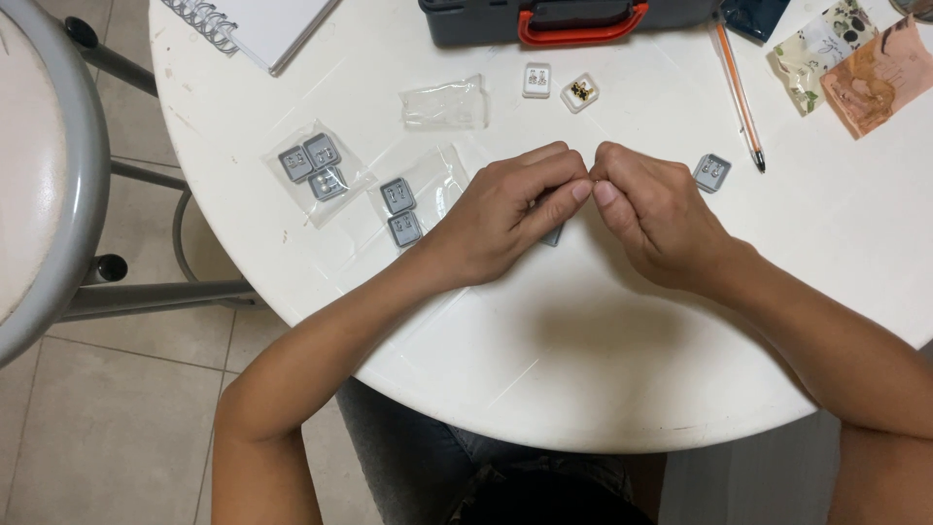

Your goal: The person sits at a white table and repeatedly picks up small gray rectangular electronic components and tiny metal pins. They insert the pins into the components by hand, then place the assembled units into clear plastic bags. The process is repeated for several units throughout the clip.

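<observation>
Head view: left hand, right hand together, hiding most of small grey case.

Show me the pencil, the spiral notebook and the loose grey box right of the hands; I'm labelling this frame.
pencil (739,92), head view, middle of its orange shaft.
spiral notebook (277,21), head view, its white page.
loose grey box (712,172), head view, centre of its lid.

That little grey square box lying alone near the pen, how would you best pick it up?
Pinch the small grey box across two opposite side edges, coming straight down from above. It lies flat on the white table with bare surface all round, so fingertips probably fit on either side.
</observation>
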